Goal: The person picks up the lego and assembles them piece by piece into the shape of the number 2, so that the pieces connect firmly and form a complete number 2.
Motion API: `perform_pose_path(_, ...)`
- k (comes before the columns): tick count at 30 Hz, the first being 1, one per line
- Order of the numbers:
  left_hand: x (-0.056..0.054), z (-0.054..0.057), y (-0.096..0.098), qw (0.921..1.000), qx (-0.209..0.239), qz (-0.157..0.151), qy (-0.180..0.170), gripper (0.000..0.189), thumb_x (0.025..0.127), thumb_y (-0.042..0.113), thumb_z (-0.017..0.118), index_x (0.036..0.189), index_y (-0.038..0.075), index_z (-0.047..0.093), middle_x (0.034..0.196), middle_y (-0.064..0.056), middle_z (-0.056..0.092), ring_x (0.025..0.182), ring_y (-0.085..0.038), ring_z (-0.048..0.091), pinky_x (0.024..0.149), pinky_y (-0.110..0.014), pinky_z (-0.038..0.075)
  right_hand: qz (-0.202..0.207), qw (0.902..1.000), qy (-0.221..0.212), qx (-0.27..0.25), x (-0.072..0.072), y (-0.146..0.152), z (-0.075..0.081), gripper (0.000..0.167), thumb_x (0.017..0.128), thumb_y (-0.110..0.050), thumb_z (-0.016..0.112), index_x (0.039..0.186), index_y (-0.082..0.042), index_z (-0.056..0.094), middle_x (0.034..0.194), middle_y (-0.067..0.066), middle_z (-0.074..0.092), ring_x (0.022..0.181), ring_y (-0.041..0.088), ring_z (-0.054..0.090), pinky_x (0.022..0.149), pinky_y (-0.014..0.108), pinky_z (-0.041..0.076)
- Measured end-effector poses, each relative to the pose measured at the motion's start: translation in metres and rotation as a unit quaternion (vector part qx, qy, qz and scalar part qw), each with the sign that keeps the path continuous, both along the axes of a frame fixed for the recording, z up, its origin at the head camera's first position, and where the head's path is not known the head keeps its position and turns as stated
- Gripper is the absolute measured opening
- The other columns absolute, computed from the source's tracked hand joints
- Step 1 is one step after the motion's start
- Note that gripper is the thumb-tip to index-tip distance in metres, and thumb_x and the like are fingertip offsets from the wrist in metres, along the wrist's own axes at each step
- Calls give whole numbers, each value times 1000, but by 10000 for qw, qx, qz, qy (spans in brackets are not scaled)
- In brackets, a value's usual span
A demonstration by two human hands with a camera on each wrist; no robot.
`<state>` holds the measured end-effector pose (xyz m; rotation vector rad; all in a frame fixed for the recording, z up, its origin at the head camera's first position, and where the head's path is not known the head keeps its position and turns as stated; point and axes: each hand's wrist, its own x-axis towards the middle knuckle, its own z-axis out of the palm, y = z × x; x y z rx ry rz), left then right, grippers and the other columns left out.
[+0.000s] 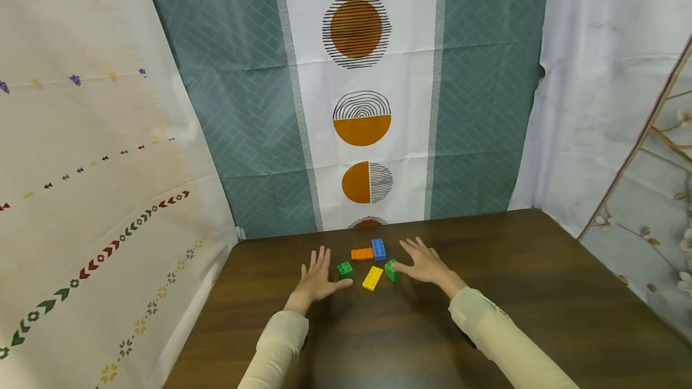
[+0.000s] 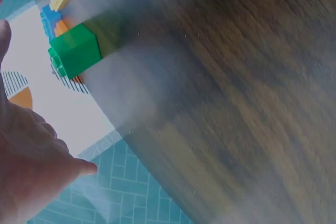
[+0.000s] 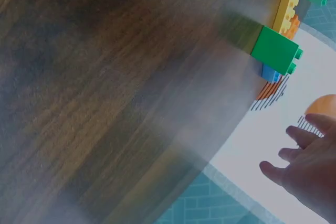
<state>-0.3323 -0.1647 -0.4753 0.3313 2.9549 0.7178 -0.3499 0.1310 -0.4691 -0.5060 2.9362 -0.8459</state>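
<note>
Two green toy building blocks stand on the table, the left green block (image 1: 345, 270) beside my left hand (image 1: 316, 281) and the right green block (image 1: 391, 270) beside my right hand (image 1: 426, 262). Both hands have spread fingers and hold nothing. In the head view the right thumb overlaps the right green block; whether it touches cannot be told. Between them lies a yellow block (image 1: 372, 278). Behind it are an orange block (image 1: 362, 254) and an upright-lying blue block (image 1: 379, 249), side by side. In the left wrist view, the near green block (image 2: 76, 51) stands apart from the hand.
The dark wooden table (image 1: 519, 293) ends at a hanging cloth (image 1: 373, 77) with printed circles at the back. A patterned cloth (image 1: 97, 197) hangs along the left side, and a floral cloth (image 1: 622, 167) along the right.
</note>
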Motion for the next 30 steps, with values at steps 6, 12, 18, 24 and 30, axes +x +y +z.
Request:
perform_pose_path(6, -3, -5, 3, 9997, 85, -153, 141, 105, 83, 57, 67, 154, -1, 16, 163, -22, 12, 150, -43, 9, 116, -68, 10, 288, 9995, 72, -133, -2, -5, -9, 84, 86, -44, 70, 149, -1, 35, 157, 21, 31, 148, 46, 16, 111, 71, 19)
perform_pose_path(12, -7, -13, 10, 9988, 443, -144, 137, 92, 87, 39, 71, 152, -5, 22, 159, -25, 23, 147, -46, 19, 116, -66, 16, 490, 9981, 331, -145, -5, -13, -21, 82, 80, -31, 80, 146, -2, 41, 154, 16, 40, 147, 44, 22, 112, 68, 23)
perform_pose_path(18, -15, -26, 13, 9943, 1047, 100, 172, 85, 87, 29, 73, 148, -10, 27, 153, -31, 33, 139, -49, 34, 112, -61, 30, 1014, 9912, 727, 449, -12, -30, -23, 78, 79, -25, 81, 144, -3, 45, 152, 15, 43, 146, 40, 27, 113, 64, 25)
perform_pose_path(24, -19, -34, 15, 9911, 1291, 223, 219, 81, 86, 26, 74, 146, -10, 33, 145, -30, 44, 127, -44, 50, 106, -57, 41, 1328, 9826, 814, 1008, -18, -53, -25, 70, 81, -21, 79, 143, -8, 49, 150, 8, 47, 146, 37, 31, 115, 62, 25)
perform_pose_path(30, -20, -41, 21, 9895, 1364, 236, 426, 70, 87, 21, 74, 141, -10, 41, 132, -31, 56, 113, -39, 60, 98, -53, 49, 1275, 9709, 985, 1770, -18, -71, -37, 61, 81, -12, 74, 139, -13, 55, 148, 0, 51, 146, 29, 33, 116, 58, 26)
